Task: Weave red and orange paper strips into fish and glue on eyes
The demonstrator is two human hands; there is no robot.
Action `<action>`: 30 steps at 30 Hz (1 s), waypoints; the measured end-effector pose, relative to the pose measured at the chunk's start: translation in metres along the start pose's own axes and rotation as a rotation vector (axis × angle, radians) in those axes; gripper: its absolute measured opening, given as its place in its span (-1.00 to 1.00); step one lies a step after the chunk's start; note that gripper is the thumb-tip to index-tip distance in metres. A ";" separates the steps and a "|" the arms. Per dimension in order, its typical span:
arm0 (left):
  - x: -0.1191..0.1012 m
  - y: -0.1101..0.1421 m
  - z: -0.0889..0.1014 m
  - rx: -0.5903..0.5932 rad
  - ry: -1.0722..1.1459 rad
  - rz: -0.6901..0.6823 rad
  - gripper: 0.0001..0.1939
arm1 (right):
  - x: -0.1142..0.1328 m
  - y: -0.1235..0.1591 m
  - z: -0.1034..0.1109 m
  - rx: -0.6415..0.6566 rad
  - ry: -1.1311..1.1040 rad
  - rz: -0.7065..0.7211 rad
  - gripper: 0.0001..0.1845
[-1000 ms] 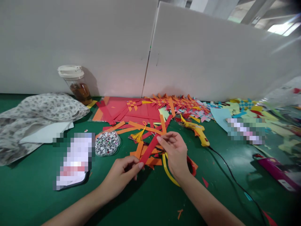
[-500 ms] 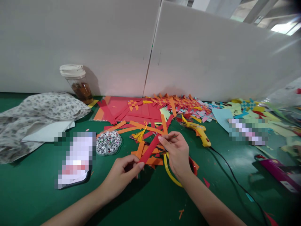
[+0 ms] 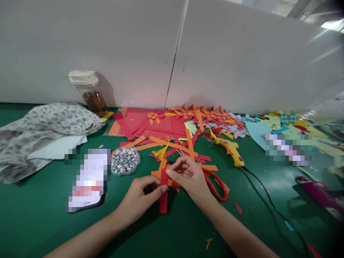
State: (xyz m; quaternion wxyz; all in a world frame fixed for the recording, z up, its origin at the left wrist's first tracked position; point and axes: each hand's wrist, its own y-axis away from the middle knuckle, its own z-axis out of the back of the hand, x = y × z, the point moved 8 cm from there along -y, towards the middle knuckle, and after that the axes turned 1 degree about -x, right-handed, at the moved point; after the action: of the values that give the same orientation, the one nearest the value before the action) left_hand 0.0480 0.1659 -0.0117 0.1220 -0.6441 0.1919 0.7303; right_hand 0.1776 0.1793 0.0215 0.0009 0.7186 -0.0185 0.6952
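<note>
A red paper strip (image 3: 163, 206) is held upright between my two hands, its lower end pointing toward me. My left hand (image 3: 143, 195) pinches it from the left at mid-length. My right hand (image 3: 188, 177) grips its upper end between thumb and fingers. Beneath and behind the hands lie orange paper strips (image 3: 209, 167). A pair of scissors with a red handle (image 3: 220, 191) rests to the right, partly covered by my right hand. A yellow tassel (image 3: 162, 153) lies just beyond the strip.
Left are a phone (image 3: 90, 179), a round case of googly eyes (image 3: 125, 162), a patterned cloth (image 3: 53, 122) and a lidded cup (image 3: 92, 96). Woven paper fish (image 3: 206, 116) line the wall. Right are a yellow glue gun (image 3: 231, 150) with its cord and a purple tool (image 3: 319, 193).
The red strip has turned from slanting to upright, its lower end now below my left hand. My right hand has come left and slightly down, closer to the left.
</note>
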 end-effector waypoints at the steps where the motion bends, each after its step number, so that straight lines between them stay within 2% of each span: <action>1: 0.000 -0.001 0.001 -0.010 0.038 0.011 -0.75 | 0.000 -0.001 0.001 -0.003 -0.011 0.005 -0.73; 4: 0.000 -0.003 0.009 -0.092 0.140 0.044 -0.75 | -0.005 -0.001 -0.002 0.048 -0.020 -0.046 -0.73; 9: -0.002 -0.005 0.022 -0.206 0.200 0.042 -0.75 | -0.009 0.008 -0.020 0.214 0.128 -0.098 -0.73; 17: 0.001 -0.005 0.025 -0.251 0.262 0.057 -0.77 | -0.006 0.010 -0.022 0.205 0.179 -0.057 -0.76; 25: 0.007 -0.003 0.037 -0.406 0.424 0.043 -0.82 | -0.006 0.012 -0.026 0.268 0.201 -0.059 -0.75; 30: 0.008 -0.003 0.037 -0.411 0.448 0.026 -0.83 | -0.007 0.012 -0.027 0.297 0.212 -0.089 -0.74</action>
State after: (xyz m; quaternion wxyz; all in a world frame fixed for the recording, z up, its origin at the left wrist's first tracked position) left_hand 0.0152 0.1841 -0.0167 -0.0656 -0.7978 0.0708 0.5952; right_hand 0.1495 0.1682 0.0152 -0.0727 0.6334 0.1164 0.7615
